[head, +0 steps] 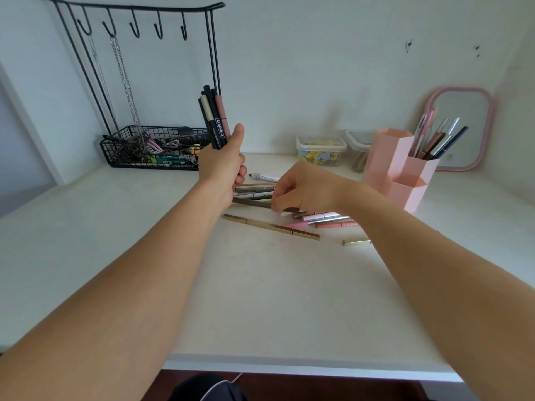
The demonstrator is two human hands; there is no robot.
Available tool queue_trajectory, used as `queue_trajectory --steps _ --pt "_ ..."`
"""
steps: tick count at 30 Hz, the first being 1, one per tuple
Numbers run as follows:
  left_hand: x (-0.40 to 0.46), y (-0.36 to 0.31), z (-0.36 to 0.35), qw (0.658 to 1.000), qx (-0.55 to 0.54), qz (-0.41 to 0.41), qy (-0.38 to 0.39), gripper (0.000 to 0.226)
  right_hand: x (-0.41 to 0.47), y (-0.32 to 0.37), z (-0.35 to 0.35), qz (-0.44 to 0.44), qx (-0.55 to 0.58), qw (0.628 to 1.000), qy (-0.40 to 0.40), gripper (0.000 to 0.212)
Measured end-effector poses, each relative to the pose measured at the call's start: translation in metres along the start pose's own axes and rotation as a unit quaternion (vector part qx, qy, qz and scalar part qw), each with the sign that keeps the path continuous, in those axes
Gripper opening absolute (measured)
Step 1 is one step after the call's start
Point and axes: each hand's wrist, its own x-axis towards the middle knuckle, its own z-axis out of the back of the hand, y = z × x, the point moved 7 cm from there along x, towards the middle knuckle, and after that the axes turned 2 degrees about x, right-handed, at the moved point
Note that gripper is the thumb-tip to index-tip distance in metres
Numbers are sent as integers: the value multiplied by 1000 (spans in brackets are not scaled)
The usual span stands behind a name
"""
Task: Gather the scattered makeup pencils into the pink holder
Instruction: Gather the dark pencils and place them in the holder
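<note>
Your left hand (221, 166) is closed around a bundle of pencils (214, 117), held upright well to the left of the pink holder (396, 166). One black barrel in that bundle carries white lettering that reads "MADIELI"; the others are black, cream and dusty pink, with no readable print.

Your right hand (304, 189) hovers low over the worktop (260, 285), just left of the holder, with its fingertips pinched on the end of a dark olive pencil (252, 202) that lies there.

More scattered pencils (324, 219) lie flat on the worktop in front of and to the left of the holder: grey, brown, white, silver and pink ones, plus a long gold pencil (272, 226) nearest you. A white marker (265, 178) further back has small dark print on its barrel, too small to read. A short gold stub (356, 242) shows beside your right forearm.

The holder stands toward the back right of the worktop, and its tallest visible compartment already carries several pencils (437, 137) leaning right. Behind it stands a pink mirror (463, 128); to its left sit two clear lidded tubs (321, 150). Far to its left is a black wire rack (150, 149) with hooks and hanging chains.
</note>
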Motion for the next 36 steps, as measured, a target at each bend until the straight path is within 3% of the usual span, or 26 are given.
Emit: queue_trajectory --steps 4,7,11,16,26,32,34,36 --pt "0 -5 2 1000 -18 -19 -7 38 2 -19 12 -61 47 997 -9 21" --pt "-2 -3 0 1000 -12 -3 8 40 4 -26 20 -79 157 983 -46 18" --pt "-11 7 -22 993 -11 31 114 43 3 -16 30 -28 350 930 -104 11" --pt "-23 12 -41 981 6 19 193 42 1 -6 34 26 406 904 -130 6" --pt "-30 12 -48 969 108 -9 221 53 5 -9 20 26 411 897 -158 3" --pt "-18 11 -37 982 78 -14 171 31 12 -14 25 31 335 921 -195 7" --pt "-11 9 -29 990 53 -10 130 25 15 -23 34 21 255 940 -226 11" --pt "-4 9 -20 995 30 -2 98 25 20 -27 33 24 97 974 -201 29"
